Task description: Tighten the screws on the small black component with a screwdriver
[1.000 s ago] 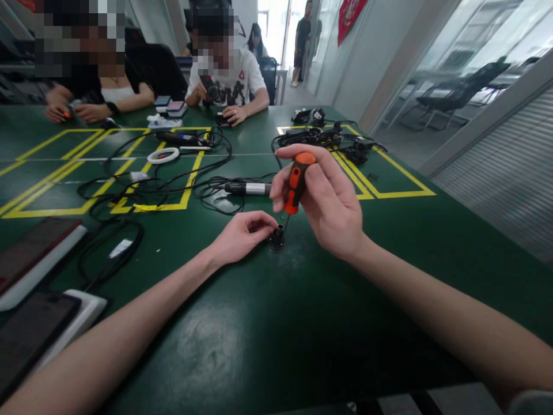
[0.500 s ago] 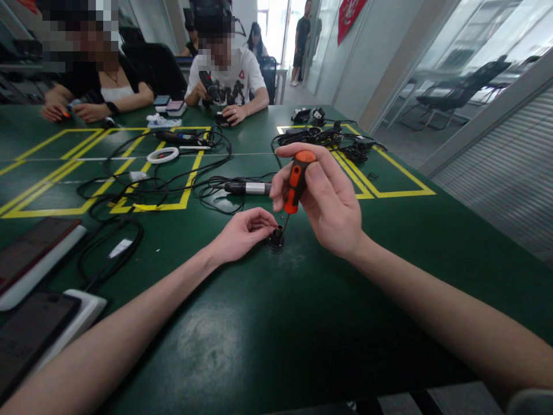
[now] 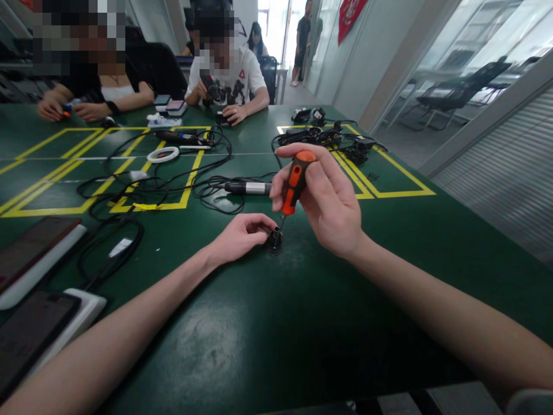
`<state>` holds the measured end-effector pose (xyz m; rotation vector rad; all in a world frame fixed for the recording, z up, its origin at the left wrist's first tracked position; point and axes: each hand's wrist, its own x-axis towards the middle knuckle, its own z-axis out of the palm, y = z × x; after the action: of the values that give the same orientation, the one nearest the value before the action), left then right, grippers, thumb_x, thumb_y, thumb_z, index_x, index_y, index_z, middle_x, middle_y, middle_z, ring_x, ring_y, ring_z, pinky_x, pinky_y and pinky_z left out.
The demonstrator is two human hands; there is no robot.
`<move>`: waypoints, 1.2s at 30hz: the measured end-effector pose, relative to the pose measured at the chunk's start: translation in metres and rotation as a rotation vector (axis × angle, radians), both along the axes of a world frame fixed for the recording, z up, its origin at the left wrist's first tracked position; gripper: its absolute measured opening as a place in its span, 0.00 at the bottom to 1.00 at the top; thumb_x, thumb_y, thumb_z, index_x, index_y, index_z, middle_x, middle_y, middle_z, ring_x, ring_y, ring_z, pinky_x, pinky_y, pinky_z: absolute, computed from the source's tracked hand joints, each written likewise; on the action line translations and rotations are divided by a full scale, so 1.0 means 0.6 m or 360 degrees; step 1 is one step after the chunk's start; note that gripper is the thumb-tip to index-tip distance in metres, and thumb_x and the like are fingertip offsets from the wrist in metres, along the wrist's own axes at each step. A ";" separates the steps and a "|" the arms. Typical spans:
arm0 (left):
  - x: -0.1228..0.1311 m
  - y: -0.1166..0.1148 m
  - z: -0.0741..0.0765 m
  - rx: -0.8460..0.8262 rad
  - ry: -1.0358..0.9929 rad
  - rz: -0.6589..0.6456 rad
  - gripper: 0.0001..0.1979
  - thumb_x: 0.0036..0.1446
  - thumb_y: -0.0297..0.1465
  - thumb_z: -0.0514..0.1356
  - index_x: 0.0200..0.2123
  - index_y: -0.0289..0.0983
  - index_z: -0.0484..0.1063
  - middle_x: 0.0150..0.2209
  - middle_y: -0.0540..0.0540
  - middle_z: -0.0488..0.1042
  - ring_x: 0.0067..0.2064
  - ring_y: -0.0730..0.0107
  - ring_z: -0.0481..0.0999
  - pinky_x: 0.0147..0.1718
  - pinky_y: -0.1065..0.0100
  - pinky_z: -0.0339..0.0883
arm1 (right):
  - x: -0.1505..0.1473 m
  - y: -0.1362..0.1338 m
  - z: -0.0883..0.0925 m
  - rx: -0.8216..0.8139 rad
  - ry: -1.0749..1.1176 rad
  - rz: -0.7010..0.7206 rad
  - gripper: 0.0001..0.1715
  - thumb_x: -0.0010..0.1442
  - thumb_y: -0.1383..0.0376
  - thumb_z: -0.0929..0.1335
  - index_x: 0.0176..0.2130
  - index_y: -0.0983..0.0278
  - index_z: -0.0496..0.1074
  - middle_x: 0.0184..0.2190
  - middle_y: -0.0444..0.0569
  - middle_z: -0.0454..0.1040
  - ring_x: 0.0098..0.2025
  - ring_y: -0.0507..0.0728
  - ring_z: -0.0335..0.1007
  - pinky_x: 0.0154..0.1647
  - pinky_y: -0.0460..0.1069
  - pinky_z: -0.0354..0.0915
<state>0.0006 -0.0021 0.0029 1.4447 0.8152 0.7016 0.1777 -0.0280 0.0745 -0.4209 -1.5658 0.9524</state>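
A small black round part [image 3: 273,240] stands on the green table [image 3: 276,323]. My left hand [image 3: 240,237] pinches its left side with thumb and fingers. My right hand [image 3: 329,202] is wrapped round an orange-handled screwdriver [image 3: 294,183], held nearly upright and tilted a little. The thin shaft of the screwdriver reaches down into the top of the black part.
Tangled black cables [image 3: 164,178], a white ring [image 3: 163,154] and a black-and-silver cylinder [image 3: 247,188] lie behind my hands among yellow tape lines. White-edged dark tablets [image 3: 38,323] sit at the near left. Two seated people work at the far side; more cables [image 3: 328,138] lie far right.
My left fingers have closed tighter on the black part, which shifted slightly left. The screwdriver tip has moved from beside the part onto its top.
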 end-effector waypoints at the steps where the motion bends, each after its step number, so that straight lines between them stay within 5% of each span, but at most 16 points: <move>1: -0.001 -0.001 0.004 -0.0012 0.0016 -0.0017 0.15 0.44 0.23 0.63 0.38 0.33 0.80 0.35 0.49 0.82 0.35 0.72 0.78 0.41 0.70 0.71 | 0.000 0.000 0.000 0.0000 0.0002 0.0000 0.17 0.76 0.52 0.64 0.54 0.60 0.71 0.36 0.44 0.76 0.32 0.51 0.75 0.35 0.49 0.74; 8: -0.002 -0.011 0.018 0.0166 0.0171 -0.0038 0.19 0.41 0.32 0.75 0.39 0.34 0.80 0.38 0.47 0.82 0.41 0.68 0.78 0.49 0.64 0.71 | -0.001 0.003 -0.001 0.0021 0.0023 0.0003 0.16 0.76 0.53 0.64 0.54 0.60 0.71 0.35 0.44 0.77 0.32 0.51 0.75 0.34 0.49 0.74; 28: 0.001 -0.025 0.008 0.0828 0.0315 0.0109 0.15 0.51 0.36 0.75 0.39 0.36 0.77 0.37 0.48 0.80 0.39 0.67 0.78 0.44 0.64 0.73 | -0.003 0.001 0.003 -0.0072 0.0044 -0.0034 0.19 0.74 0.49 0.65 0.52 0.59 0.72 0.34 0.44 0.76 0.30 0.52 0.74 0.32 0.49 0.72; 36: 0.003 -0.025 0.006 0.0727 0.0341 0.0116 0.18 0.50 0.39 0.76 0.38 0.35 0.78 0.36 0.48 0.79 0.38 0.67 0.77 0.42 0.64 0.72 | -0.002 0.001 0.000 -0.0041 0.0046 -0.0030 0.18 0.75 0.51 0.64 0.52 0.59 0.72 0.32 0.44 0.74 0.29 0.52 0.73 0.31 0.49 0.71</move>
<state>0.0024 -0.0171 0.0065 1.9340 0.9135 0.8340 0.1763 -0.0271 0.0745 -0.4374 -1.5228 0.9611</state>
